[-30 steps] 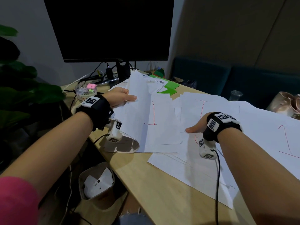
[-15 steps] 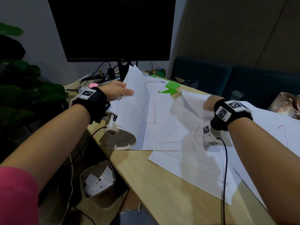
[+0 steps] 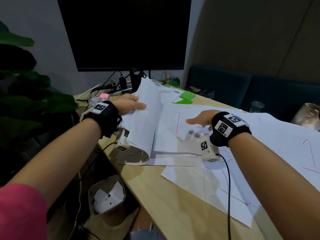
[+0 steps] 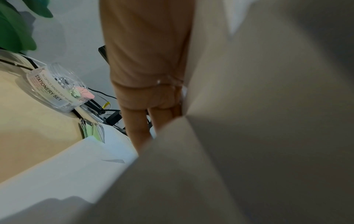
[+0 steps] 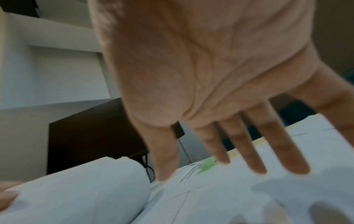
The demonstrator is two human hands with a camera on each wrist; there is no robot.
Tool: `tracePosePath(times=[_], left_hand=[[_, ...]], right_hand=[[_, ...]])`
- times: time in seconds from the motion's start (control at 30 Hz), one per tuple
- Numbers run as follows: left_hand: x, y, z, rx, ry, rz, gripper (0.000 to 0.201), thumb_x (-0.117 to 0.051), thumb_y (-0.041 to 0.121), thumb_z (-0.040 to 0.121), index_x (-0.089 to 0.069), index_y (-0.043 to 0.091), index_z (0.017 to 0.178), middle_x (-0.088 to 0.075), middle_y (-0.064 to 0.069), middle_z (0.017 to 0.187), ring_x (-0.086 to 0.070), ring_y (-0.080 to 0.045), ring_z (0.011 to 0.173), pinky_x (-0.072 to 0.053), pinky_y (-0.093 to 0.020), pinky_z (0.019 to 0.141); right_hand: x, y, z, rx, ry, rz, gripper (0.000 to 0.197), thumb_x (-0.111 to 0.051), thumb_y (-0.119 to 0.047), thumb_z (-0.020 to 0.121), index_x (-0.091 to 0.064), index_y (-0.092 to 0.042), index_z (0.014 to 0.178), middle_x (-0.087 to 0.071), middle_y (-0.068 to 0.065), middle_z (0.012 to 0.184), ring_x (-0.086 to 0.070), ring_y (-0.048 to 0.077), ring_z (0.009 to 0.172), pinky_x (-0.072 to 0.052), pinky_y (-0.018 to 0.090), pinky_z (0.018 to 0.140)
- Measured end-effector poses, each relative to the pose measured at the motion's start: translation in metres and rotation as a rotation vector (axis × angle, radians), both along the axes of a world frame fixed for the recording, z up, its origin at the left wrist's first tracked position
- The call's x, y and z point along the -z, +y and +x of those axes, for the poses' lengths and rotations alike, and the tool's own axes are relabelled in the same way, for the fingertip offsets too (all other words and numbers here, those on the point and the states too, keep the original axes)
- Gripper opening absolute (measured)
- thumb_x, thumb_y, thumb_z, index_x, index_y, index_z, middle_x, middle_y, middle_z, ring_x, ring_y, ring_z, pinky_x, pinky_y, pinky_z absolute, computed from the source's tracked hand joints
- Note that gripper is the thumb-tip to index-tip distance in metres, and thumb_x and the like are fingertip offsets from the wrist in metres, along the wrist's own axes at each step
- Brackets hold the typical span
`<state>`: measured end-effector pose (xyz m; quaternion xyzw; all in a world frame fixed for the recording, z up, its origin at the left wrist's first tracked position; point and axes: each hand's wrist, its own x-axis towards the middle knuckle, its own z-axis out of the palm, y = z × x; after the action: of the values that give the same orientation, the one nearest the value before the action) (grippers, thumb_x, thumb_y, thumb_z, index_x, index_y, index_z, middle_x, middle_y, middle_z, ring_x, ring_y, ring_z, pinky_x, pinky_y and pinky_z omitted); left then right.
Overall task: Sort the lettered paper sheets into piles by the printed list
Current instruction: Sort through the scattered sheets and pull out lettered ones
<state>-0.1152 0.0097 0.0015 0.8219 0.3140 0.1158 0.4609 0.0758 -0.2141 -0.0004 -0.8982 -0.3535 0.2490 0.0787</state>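
Left hand [image 3: 129, 105] grips a stack of sheets [image 3: 147, 118] at its left edge, thumb on top and fingers [image 4: 138, 128] curled behind; the stack stands tilted up and curls under at its near end, at the left side of the counter [image 3: 173, 201]. Right hand [image 3: 201, 119] hovers palm down with fingers [image 5: 247, 150] straight and spread, holding nothing, just above a flat sheet with a red letter T [image 3: 178, 122] lying right of the held stack. In the head view the fingertips are blurred; cannot tell whether they touch the paper. More white sheets [image 3: 216, 187] overlap across the near and right counter, one at far right carrying red strokes [image 3: 310, 153]. Green paper [image 3: 186, 98] and a printed sheet [image 3: 171, 92] lie at the far side, behind the stack. A clear stationery box [image 4: 57, 91] with coloured clips sits at the far left by the cables. Dark monitor [image 3: 128, 32] stands at the far edge. Plant leaves [image 3: 26, 101] at left. A bin [image 3: 107, 196] with white paper sits on the floor below the counter's near left edge. Pink sleeve [image 3: 20, 213] on the left arm.
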Motion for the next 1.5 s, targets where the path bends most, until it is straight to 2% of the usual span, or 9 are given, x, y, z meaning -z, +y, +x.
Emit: tracePosePath(times=[0.23,0.53,0.77,0.93,1.03,1.1,1.2,1.33,1.5], left_hand=[[0.011,0.006,0.006,0.051,0.0,-0.108,0.068,-0.086,0.05,0.058,-0.06,0.012,0.107,-0.055,-0.013,0.093,-0.046,-0.024,0.072,-0.034,-0.025,0.057],[0.011,-0.01,0.008,0.026,-0.034,-0.063,0.018,-0.067,0.019,0.089,-0.06,0.003,0.094,-0.051,-0.007,0.059,-0.031,-0.006,0.033,-0.023,-0.014,0.035],[0.021,-0.015,0.006,-0.011,-0.078,-0.051,0.038,-0.068,0.023,0.088,-0.041,0.012,0.063,-0.042,0.009,0.04,-0.031,-0.003,0.031,-0.026,-0.012,0.035],[0.031,-0.019,0.009,-0.033,-0.087,-0.061,0.039,-0.063,0.015,0.091,-0.038,0.013,0.062,-0.042,0.012,0.034,-0.038,0.0,0.031,-0.027,-0.01,0.036],[0.036,-0.017,0.011,-0.046,-0.091,-0.061,0.042,-0.067,0.021,0.089,-0.037,0.013,0.06,-0.04,0.012,0.035,-0.033,-0.001,0.03,-0.026,-0.012,0.035],[0.038,-0.019,0.013,-0.049,-0.082,-0.071,0.044,-0.07,0.027,0.086,-0.038,0.015,0.059,-0.039,0.012,0.037,-0.032,-0.004,0.033,-0.026,-0.015,0.038],[0.039,-0.027,0.017,-0.058,-0.111,-0.098,0.044,-0.067,0.024,0.089,-0.036,0.015,0.059,-0.041,0.013,0.036,-0.037,-0.001,0.033,-0.026,-0.013,0.039],[0.047,-0.038,0.027,-0.048,-0.122,-0.121,0.045,-0.063,0.019,0.092,-0.032,0.015,0.06,-0.053,-0.002,0.059,-0.045,0.004,0.034,-0.028,-0.012,0.042],[0.056,-0.042,0.033,-0.051,-0.112,-0.18,0.044,-0.067,0.038,0.087,-0.037,0.018,0.061,-0.043,-0.004,0.069,-0.033,-0.009,0.049,-0.026,-0.02,0.05]], right_hand=[[0.019,-0.023,0.028,0.19,0.03,-0.043,0.065,-0.074,-0.05,0.075,-0.059,-0.007,0.121,-0.062,0.008,0.124,-0.055,0.026,0.114,-0.04,0.036,0.102],[0.032,-0.021,0.004,0.029,-0.243,-0.089,0.049,-0.075,-0.055,0.071,-0.06,-0.009,0.067,-0.058,0.004,0.06,-0.056,0.021,0.059,-0.042,0.022,0.053],[0.044,-0.014,0.018,0.026,-0.237,-0.088,0.034,-0.084,-0.04,0.06,-0.064,-0.016,0.048,-0.063,0.001,0.057,-0.067,0.024,0.061,-0.055,0.029,0.063],[0.041,-0.005,0.019,0.09,-0.159,-0.036,0.023,-0.064,-0.018,0.088,-0.063,-0.003,0.105,-0.062,0.008,0.108,-0.06,0.027,0.092,-0.045,0.029,0.072],[0.046,-0.001,0.025,0.248,-0.006,0.244,0.063,-0.049,0.002,0.09,-0.023,-0.005,0.146,-0.056,0.017,0.113,-0.058,0.033,0.093,-0.044,0.029,0.064],[0.047,-0.003,0.022,0.261,0.105,0.399,0.072,-0.041,0.005,0.089,-0.019,-0.025,0.15,-0.051,0.007,0.111,-0.058,0.031,0.084,-0.045,0.025,0.054],[0.049,0.002,0.018,0.221,0.162,0.489,0.052,-0.043,0.007,0.087,-0.054,-0.015,0.132,-0.054,0.008,0.131,-0.056,0.029,0.111,-0.048,0.027,0.079],[0.041,0.016,0.008,0.212,0.122,0.481,0.033,-0.065,-0.019,0.084,-0.065,0.0,0.112,-0.064,0.014,0.113,-0.059,0.031,0.109,-0.048,0.031,0.083],[0.031,0.033,-0.016,0.096,0.035,0.391,0.078,-0.059,-0.075,0.07,-0.063,-0.008,0.109,-0.066,0.008,0.106,-0.06,0.025,0.097,-0.045,0.03,0.076]])
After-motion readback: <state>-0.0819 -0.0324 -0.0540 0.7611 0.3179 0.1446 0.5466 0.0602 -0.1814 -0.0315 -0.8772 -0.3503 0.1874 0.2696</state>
